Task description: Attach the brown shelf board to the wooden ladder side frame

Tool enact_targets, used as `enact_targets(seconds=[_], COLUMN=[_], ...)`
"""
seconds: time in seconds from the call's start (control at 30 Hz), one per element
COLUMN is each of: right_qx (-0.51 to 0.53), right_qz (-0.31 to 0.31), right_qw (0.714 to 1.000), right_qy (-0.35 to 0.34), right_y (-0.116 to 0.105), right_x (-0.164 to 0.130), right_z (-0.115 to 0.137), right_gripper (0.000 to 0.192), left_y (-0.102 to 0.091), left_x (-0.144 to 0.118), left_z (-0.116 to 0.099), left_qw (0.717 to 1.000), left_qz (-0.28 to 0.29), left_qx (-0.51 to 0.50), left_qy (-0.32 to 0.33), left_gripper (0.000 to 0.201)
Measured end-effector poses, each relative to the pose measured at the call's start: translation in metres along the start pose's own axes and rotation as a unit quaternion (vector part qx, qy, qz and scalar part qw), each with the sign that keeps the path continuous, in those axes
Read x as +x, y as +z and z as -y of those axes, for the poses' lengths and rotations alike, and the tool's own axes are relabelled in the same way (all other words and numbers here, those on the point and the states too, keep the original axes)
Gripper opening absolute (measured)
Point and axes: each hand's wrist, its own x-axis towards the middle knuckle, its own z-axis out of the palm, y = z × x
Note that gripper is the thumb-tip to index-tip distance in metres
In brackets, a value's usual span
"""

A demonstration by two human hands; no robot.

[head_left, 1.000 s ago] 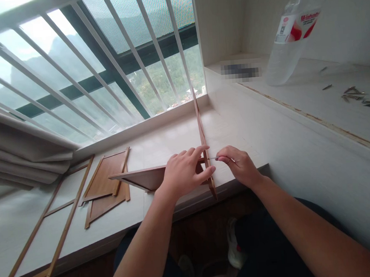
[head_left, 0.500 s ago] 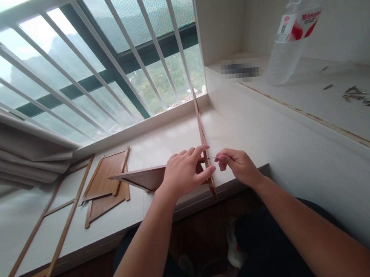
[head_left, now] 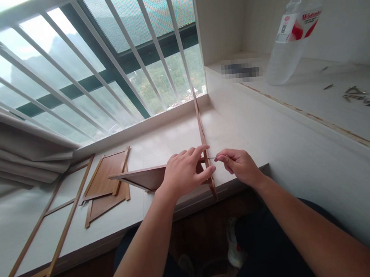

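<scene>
Pinching slim metal shaft (head_left: 212,158), my right hand (head_left: 241,165) angles inward; left hand (head_left: 184,169) grips wooden panel (head_left: 145,178), thumb across rail (head_left: 200,126).

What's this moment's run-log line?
left hand: on wooden panel | right hand: pinching thin shaft at wooden frame | shelf: plastic bottle

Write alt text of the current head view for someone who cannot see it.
A right hand pinches a thin metal piece at a brown frame; the left hand rests on the brown panel meeting it. Loose panels and another frame lie at left, a barred window beyond; a bottle and small metal pieces sit on a shelf at right.
</scene>
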Motion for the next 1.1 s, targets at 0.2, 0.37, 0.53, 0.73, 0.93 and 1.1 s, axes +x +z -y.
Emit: enact_targets(seconds=[0.2, 0.37, 0.53, 0.73, 0.93, 1.1], right_qx=[0.004, 0.008, 0.090, 0.062, -0.030, -0.115], right_qz=[-0.013, 0.006, 0.068, 0.070, 0.010, -0.019], right_qw=[1.000, 1.000, 0.991, 0.995, 0.997, 0.979], right_qy=[-0.009, 0.007, 0.066, 0.034, -0.076, -0.167], right_y=[0.001, -0.002, -0.006, -0.008, -0.007, -0.006], right_x=[0.000, 0.003, 0.006, 0.006, 0.003, 0.000], right_z=[0.002, 0.003, 0.006, 0.011, 0.010, 0.009], right_gripper=[0.043, 0.043, 0.050, 0.048, 0.032, 0.029], left_y=[0.001, 0.000, -0.001, -0.001, 0.000, 0.001], left_x=[0.000, 0.000, 0.000, -0.001, 0.000, 0.000], left_z=[0.000, 0.000, 0.000, 0.000, 0.000, 0.001], left_qw=[1.000, 1.000, 1.000, 1.000, 1.000, 1.000], left_qz=[-0.002, -0.001, 0.002, 0.000, -0.002, -0.002], left_qx=[0.002, 0.001, -0.004, -0.005, 0.002, 0.002], left_qy=[0.002, 0.001, 0.000, 0.000, 0.003, 0.003], left_gripper=[0.055, 0.055, 0.056, 0.056, 0.056, 0.056])
